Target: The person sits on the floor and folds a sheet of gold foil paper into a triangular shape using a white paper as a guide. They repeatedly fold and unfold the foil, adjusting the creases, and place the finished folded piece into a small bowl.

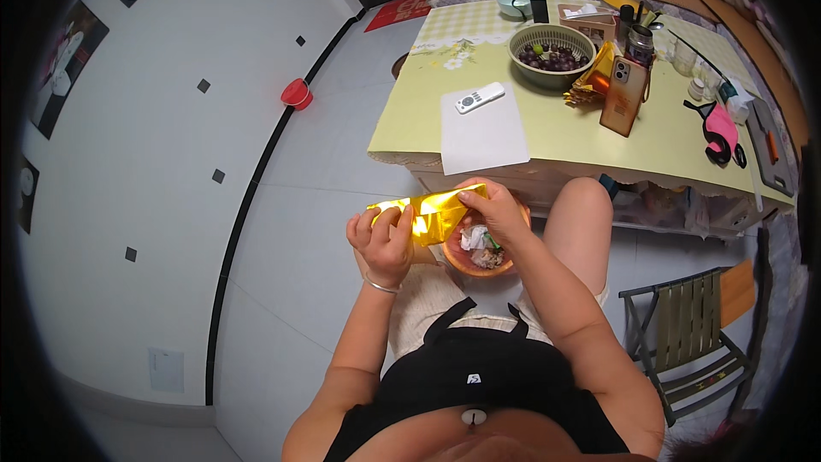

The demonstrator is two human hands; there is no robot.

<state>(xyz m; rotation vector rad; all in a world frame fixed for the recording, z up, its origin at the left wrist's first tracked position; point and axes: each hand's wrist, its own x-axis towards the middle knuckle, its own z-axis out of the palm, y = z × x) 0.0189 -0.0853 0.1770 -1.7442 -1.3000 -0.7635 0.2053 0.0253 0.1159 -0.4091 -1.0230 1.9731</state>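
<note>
A shiny sheet of gold foil [439, 216] stretches between my two hands, above my lap. My left hand [382, 241] has its fingers curled over the foil's left end. At the upper right corner, my right hand [494, 210] pinches the foil between thumb and fingers. Below the foil stands an orange-brown bin [479, 272] between my legs, partly covered by my right hand and the foil; crumpled white paper [474, 238] and other scraps lie in it.
The table ahead has a yellow cloth [410, 124]. On it are a white remote [481, 98] on a paper sheet [483, 141], a colander [547, 77] with grapes, gold packaging [592, 84], an upright phone [624, 98] and pink-black scissors-like item [720, 133]. A folding chair [688, 325] stands right.
</note>
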